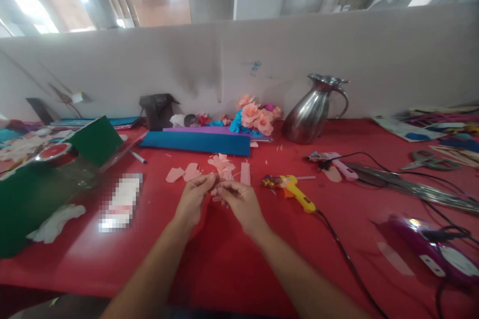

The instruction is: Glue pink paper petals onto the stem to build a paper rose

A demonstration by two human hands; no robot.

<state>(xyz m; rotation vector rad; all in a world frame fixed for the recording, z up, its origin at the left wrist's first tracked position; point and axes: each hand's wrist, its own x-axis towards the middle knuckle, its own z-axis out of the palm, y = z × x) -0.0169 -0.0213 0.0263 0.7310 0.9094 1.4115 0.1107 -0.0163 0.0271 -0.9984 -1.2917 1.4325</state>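
Over the red table, my left hand [195, 196] and my right hand [239, 203] come together with fingertips pinched. Whatever they hold between them is too small and blurred to make out. Just beyond and below the fingertips is a heap of pink paper petals [221, 163], partly hidden by the fingers. Loose pink petals [175, 175] lie left of the heap, and a pink paper strip [245, 173] stands out on its right. To the right of my right hand lies a yellow glue gun [299, 194] with a black cord.
Behind the petals lies a blue paper sheet [194, 143], near finished pink paper flowers [258, 117] and a steel jug [312, 109]. Scissors [430, 160], a pink glue gun [342, 165] and a purple corded device [430, 249] are on the right. A green box [99, 142] and tape roll [54, 152] occupy the left.
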